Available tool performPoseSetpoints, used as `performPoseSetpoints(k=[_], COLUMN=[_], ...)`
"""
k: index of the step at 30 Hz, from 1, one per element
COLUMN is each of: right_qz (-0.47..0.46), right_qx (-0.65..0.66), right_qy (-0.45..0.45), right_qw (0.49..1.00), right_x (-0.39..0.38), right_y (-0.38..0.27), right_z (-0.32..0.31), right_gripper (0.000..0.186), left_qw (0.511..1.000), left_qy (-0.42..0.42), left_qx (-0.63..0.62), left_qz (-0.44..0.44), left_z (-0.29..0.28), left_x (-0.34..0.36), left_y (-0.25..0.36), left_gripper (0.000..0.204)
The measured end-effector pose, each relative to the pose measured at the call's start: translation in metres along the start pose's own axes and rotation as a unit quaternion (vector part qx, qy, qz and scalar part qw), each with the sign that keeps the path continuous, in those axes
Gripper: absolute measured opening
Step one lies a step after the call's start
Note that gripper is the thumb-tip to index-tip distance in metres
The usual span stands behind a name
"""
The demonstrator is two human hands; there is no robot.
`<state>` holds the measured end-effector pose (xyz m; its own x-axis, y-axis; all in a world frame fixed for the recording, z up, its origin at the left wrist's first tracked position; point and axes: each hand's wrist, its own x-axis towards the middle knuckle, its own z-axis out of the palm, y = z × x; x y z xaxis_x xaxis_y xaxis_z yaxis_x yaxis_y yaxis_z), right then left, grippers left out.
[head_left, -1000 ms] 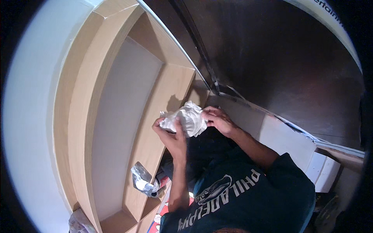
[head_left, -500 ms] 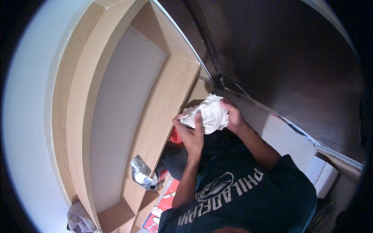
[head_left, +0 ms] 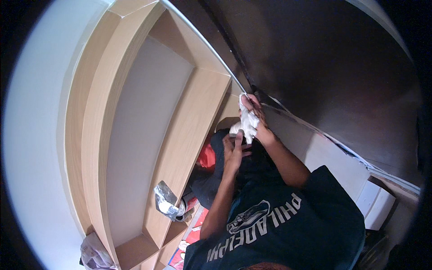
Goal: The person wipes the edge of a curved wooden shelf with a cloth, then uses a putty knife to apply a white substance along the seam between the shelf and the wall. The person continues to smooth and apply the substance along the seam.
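Observation:
A crumpled white cloth (head_left: pixel 249 121) is bunched in my right hand (head_left: pixel 258 109), whose fingers press round its upper part. The top of the cloth meets the lower end of the pale edge strip (head_left: pixel 231 74) beside the wooden shelf unit. Just below the cloth is my left hand (head_left: pixel 234 152), thumb raised and fingers apart. Its thumb lies close to a hanging fold; I cannot tell whether they touch.
The light wooden shelf unit (head_left: pixel 180 130) stands at left, a dark panel (head_left: pixel 333 76) at right. A flat metal plate smeared with white paste (head_left: pixel 165 200) rests by a can (head_left: pixel 186 204). A greyish rag (head_left: pixel 95 254) lies lower left. A white box (head_left: pixel 375 204) is at right.
The cloth, spread between both hands before, is now gathered in my right hand, which moved up and left to the strip's end. My left hand has let go and moved slightly right and down.

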<state>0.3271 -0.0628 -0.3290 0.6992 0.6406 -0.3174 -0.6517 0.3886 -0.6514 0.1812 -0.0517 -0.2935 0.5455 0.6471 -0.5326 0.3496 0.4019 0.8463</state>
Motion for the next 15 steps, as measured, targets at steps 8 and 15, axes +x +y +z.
performPoseSetpoints(k=[8,15], right_qz=[-0.187,-0.242], right_qx=[-0.004,-0.034], right_qy=[0.155,0.213], right_qw=[0.970,0.946], right_x=[0.052,0.064], right_y=[0.034,0.040], right_z=[0.020,0.042], right_gripper=[0.023,0.020], left_qw=[0.921,0.873], left_qy=[0.179,0.299], left_qx=[0.102,0.149], left_qz=[0.332,0.355], left_z=[-0.064,-0.115], left_x=[-0.048,-0.048], left_y=[0.041,0.034], left_gripper=[0.035,0.039])
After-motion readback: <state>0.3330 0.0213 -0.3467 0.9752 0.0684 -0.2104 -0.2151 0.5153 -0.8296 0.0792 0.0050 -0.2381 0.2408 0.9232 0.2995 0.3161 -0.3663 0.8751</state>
